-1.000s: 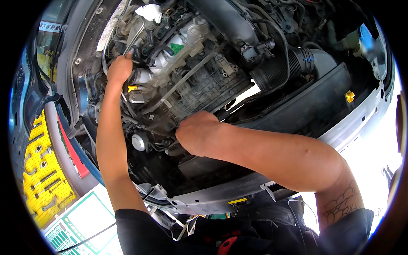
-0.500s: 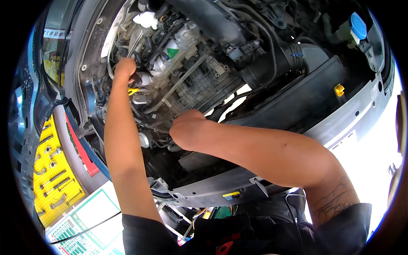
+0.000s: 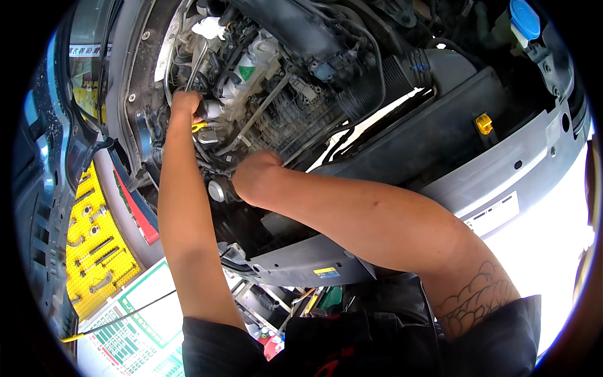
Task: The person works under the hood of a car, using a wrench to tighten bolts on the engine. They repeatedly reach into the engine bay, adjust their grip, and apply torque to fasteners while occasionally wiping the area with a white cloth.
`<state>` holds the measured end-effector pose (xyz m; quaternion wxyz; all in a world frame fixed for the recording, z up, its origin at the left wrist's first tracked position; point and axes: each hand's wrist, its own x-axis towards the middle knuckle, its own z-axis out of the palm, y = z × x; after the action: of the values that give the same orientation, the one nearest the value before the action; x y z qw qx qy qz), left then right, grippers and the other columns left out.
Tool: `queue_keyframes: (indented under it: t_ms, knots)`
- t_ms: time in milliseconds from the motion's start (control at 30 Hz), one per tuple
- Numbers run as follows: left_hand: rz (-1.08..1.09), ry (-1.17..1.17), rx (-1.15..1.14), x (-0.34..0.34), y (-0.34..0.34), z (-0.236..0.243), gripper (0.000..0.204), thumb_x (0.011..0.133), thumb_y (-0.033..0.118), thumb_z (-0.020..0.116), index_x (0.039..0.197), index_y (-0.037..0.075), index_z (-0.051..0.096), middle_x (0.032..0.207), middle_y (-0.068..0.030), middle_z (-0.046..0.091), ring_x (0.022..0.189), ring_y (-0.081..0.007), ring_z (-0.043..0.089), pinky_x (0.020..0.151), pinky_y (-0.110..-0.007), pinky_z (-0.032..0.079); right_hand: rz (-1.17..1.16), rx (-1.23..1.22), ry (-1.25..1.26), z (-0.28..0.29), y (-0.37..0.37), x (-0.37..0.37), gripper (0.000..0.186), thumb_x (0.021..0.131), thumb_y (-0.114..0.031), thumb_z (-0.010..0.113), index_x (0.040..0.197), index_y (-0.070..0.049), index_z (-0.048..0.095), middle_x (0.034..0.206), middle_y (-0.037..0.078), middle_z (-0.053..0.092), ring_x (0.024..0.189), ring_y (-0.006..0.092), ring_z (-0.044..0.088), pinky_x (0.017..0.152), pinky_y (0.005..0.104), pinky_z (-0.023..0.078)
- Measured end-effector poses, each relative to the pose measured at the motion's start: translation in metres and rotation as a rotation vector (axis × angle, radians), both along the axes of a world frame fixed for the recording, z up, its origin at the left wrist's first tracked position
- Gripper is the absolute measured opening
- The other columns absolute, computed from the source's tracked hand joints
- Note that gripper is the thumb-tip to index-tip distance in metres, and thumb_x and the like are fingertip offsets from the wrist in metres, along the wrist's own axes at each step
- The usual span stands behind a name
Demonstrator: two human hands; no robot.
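Note:
Both my arms reach into a car's engine bay. My left hand (image 3: 186, 105) is at the far left of the engine, its fingers curled and mostly hidden. Two slim metal shafts (image 3: 197, 66) extend beyond it; whether it grips them I cannot tell. A yellow loop handle (image 3: 199, 126) and a pale cylindrical part (image 3: 212, 109) sit right beside this hand. My right hand (image 3: 256, 174) bends down at the near side of the engine (image 3: 282, 119), its fingers out of sight among the parts. Just left of it is a round silver cap (image 3: 217, 191).
A white crumpled cloth or paper (image 3: 209, 27) lies at the back. The ribbed intake hose (image 3: 377, 88) runs right, near a yellow clip (image 3: 483, 124) and blue reservoir cap (image 3: 524, 20). The grey front crossmember (image 3: 301, 259) lies nearest me. A yellow tool board (image 3: 103, 251) stands left.
My right hand has shifted slightly left and farther in, its wrist bending more. My left hand stays at about the same spot on the engine. The whole view has shifted slightly.

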<state>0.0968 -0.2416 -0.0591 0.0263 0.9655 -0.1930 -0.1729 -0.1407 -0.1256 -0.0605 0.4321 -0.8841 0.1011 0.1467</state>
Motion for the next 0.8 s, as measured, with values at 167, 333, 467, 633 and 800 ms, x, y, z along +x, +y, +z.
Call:
queue_keyframes:
  t_ms: [167, 333, 467, 633, 800]
  knots:
    - [-0.306, -0.528, 0.270, -0.026, 0.014, -0.016, 0.048, 0.087, 0.030, 0.054, 0.124, 0.001, 0.063, 0.146, -0.0237, 0.041, 0.126, -0.0439, 0.048, 0.099, -0.056, 0.044, 0.030, 0.015, 0.073, 0.000, -0.007, 0.000, 0.029, 0.073, -0.017, 0.075, 0.101, -0.014, 0.077, 0.102, 0.002, 0.074, 0.087, 0.0265, 0.071, 0.060, 0.0465, 0.054]
    - [-0.388, -0.542, 0.122, -0.012, 0.030, -0.036, 0.046, 0.087, 0.026, 0.052, 0.119, -0.006, 0.061, 0.130, -0.0293, 0.054, 0.123, -0.0456, 0.051, 0.101, -0.053, 0.044, 0.044, 0.028, 0.027, -0.003, -0.002, 0.003, 0.030, 0.075, -0.017, 0.076, 0.104, -0.010, 0.076, 0.098, 0.008, 0.074, 0.081, 0.0291, 0.070, 0.070, 0.0515, 0.054]
    - [-0.456, -0.570, 0.013, 0.019, 0.039, -0.051, 0.041, 0.088, 0.023, 0.052, 0.107, -0.012, 0.059, 0.111, -0.0328, 0.064, 0.106, -0.0481, 0.062, 0.097, -0.050, 0.046, 0.053, 0.035, 0.004, -0.001, 0.003, 0.004, 0.031, 0.075, -0.017, 0.076, 0.105, -0.010, 0.075, 0.099, 0.006, 0.073, 0.081, 0.0286, 0.070, 0.070, 0.0507, 0.055]
    - [-0.606, -0.482, 0.050, 0.012, 0.034, -0.037, 0.039, 0.086, 0.021, 0.059, 0.106, -0.012, 0.058, 0.110, -0.0334, 0.064, 0.103, -0.0475, 0.063, 0.092, -0.050, 0.048, 0.038, 0.054, 0.013, -0.003, -0.001, 0.000, 0.032, 0.074, -0.016, 0.077, 0.106, -0.011, 0.075, 0.103, 0.003, 0.073, 0.086, 0.0276, 0.070, 0.068, 0.0496, 0.055]
    - [-0.566, -0.440, -0.008, 0.024, 0.043, -0.037, 0.041, 0.079, 0.019, 0.065, 0.107, -0.011, 0.058, 0.108, -0.0341, 0.064, 0.105, -0.0461, 0.062, 0.094, -0.047, 0.048, 0.003, 0.100, 0.057, 0.000, -0.004, -0.005, 0.030, 0.074, -0.014, 0.076, 0.104, -0.012, 0.076, 0.106, 0.003, 0.073, 0.091, 0.0268, 0.071, 0.067, 0.0470, 0.056]
